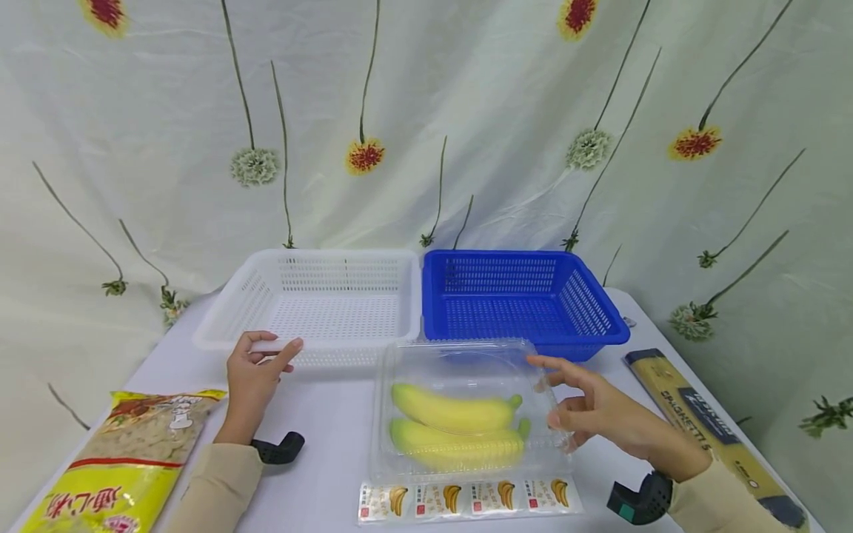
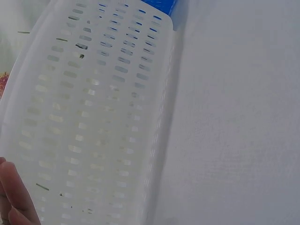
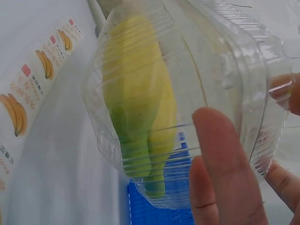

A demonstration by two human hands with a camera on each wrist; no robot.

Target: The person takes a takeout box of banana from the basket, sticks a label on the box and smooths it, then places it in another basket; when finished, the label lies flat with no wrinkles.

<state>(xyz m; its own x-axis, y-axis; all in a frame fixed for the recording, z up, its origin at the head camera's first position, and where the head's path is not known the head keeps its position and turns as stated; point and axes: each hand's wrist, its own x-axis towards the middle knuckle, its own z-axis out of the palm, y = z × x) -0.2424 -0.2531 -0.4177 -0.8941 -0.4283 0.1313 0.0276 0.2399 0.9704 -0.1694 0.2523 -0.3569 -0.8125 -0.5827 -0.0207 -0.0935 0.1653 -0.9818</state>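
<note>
A clear plastic clamshell box (image 1: 466, 474) holds two yellow bananas (image 1: 460, 411) with green tips, its lid down over them. At the box's right side, my right hand (image 1: 600, 411) grips the edge, thumb in front and fingers spread along the far side. The right wrist view shows the thumb (image 3: 229, 164) close against the clear plastic. My left hand (image 1: 256, 377) is at the front rim of the white basket (image 1: 313, 344), thumb and fingers apart with nothing between them. Only the fingers (image 2: 16, 192) of that hand show in the left wrist view.
A blue basket (image 1: 526, 344) stands beside the white one at the back. A strip of banana stickers (image 1: 469, 502) lies in front of the box. At left is a bag of pasta (image 1: 133, 451); at right, a spaghetti pack (image 1: 706, 429). A flowered curtain (image 1: 426, 111) hangs behind.
</note>
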